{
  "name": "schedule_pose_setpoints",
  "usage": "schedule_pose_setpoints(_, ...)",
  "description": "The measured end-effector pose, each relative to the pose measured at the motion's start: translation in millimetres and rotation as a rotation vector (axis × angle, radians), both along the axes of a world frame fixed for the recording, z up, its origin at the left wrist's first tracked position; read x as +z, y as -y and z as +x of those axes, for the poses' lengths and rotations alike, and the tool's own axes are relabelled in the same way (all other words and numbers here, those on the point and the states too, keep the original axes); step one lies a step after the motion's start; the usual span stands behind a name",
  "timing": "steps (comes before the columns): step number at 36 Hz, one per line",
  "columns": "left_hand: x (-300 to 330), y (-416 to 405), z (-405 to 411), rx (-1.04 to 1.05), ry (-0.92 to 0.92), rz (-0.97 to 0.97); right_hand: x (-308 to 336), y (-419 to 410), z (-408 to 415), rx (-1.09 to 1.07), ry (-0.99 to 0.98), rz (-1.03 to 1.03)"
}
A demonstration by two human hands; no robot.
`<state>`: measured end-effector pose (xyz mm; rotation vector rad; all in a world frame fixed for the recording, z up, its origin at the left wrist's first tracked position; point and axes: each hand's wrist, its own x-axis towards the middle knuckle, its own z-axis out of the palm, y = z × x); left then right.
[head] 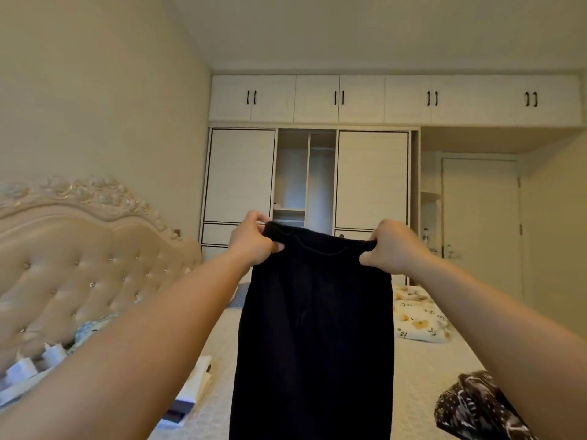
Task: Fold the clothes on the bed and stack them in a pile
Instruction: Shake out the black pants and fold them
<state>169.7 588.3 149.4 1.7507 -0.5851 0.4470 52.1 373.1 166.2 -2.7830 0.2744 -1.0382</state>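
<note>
A pair of black trousers [314, 338] hangs in the air in front of me, above the bed [416, 385]. My left hand [252, 241] grips the left end of the waistband. My right hand [389, 247] grips the right end. Both arms are stretched forward and the waistband is pulled nearly straight between them. The legs hang down past the bottom of the view. A dark garment with a white pattern [476, 408] lies crumpled on the bed at the lower right. A folded floral cloth [416, 319] lies on the far right of the bed.
A tufted cream headboard [79, 265] stands at the left, with pillows and white items below it. Folded white pieces [193, 389] lie on the bed under my left arm. A white wardrobe [308, 179] with an open middle section fills the far wall; a door [479, 227] is to its right.
</note>
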Motion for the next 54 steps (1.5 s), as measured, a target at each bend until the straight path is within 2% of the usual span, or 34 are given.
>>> schedule_pose_setpoints(3,47.8,-4.7,-26.4,0.068,0.150,-0.222,50.3,-10.8,-22.7,0.032,0.336,0.012)
schedule_pose_setpoints(5,76.6,-9.0,-48.3,-0.012,0.284,-0.410,78.9,-20.7,-40.5,0.145,0.639,0.153)
schedule_pose_setpoints(6,87.3,-10.7,-58.4,-0.067,0.345,-0.483,88.5,-24.6,-48.7,0.256,0.722,0.281)
schedule_pose_setpoints(7,96.5,-12.3,-67.7,-0.114,0.388,-0.520,94.4,-29.0,-56.6,0.398,0.728,0.431)
schedule_pose_setpoints(9,104.4,-13.8,-76.2,-0.151,0.425,-0.501,94.2,-35.1,-60.5,0.580,0.560,0.592)
schedule_pose_setpoints(11,106.5,-17.6,-77.1,-0.088,0.477,-0.387,86.8,-34.2,-58.8,0.524,0.434,0.540)
schedule_pose_setpoints(14,109.8,-27.3,-73.9,-0.005,0.541,-0.200,86.1,-27.9,-61.1,0.429,0.512,0.542)
schedule_pose_setpoints(21,118.6,-43.8,-76.4,0.121,0.677,-0.036,97.1,-24.5,-69.2,0.428,0.566,0.470)
schedule_pose_setpoints(26,82.5,-39.2,-44.8,0.145,0.548,0.067,62.1,-11.2,-47.3,0.410,0.414,0.500)
schedule_pose_setpoints(31,5.6,-8.2,12.0,-0.050,0.115,0.058,-9.4,24.1,13.6,0.296,0.235,0.474)
schedule_pose_setpoints(35,-54.9,20.8,66.4,-0.127,-0.214,0.013,-72.9,60.0,73.3,0.094,0.003,0.271)
schedule_pose_setpoints(37,-65.3,37.4,96.3,-0.105,-0.283,-0.008,-88.6,73.9,105.1,0.104,-0.023,0.352)
schedule_pose_setpoints(39,-65.1,62.0,130.5,-0.052,-0.303,-0.067,-92.5,86.7,143.7,0.132,0.042,0.539)
schedule_pose_setpoints(42,-62.5,112.8,192.6,0.184,-0.177,-0.066,-87.1,100.4,210.5,0.122,0.164,0.879)
schedule_pose_setpoints(43,-67.4,130.3,212.8,0.314,-0.096,-0.030,-90.0,103.8,234.2,0.114,0.160,1.008)
schedule_pose_setpoints(44,-77.5,147.0,232.4,0.404,-0.021,0.002,-98.1,108.7,259.2,0.085,0.132,1.043)
schedule_pose_setpoints(46,-118.5,179.6,271.3,0.492,0.108,0.142,-134.8,118.7,308.7,-0.044,0.023,0.852)
schedule_pose_setpoints(48,-182.1,207.9,302.8,0.552,0.193,0.431,-193.7,124.1,346.3,-0.149,-0.118,0.652)
schedule_pose_setpoints(50,-257.2,224.3,327.7,0.528,0.165,0.729,-267.6,128.0,372.9,-0.147,-0.291,0.502)
schedule_pose_setpoints(52,-341.0,224.5,346.4,0.441,0.068,1.057,-348.1,134.5,387.8,-0.125,-0.530,0.248)
schedule_pose_setpoints(53,-379.2,219.1,355.4,0.392,-0.013,1.193,-383.6,141.2,392.9,-0.098,-0.644,0.154)
schedule_pose_setpoints(54,-408.9,212.4,364.6,0.352,-0.135,1.236,-412.4,148.8,396.4,-0.080,-0.731,0.131)
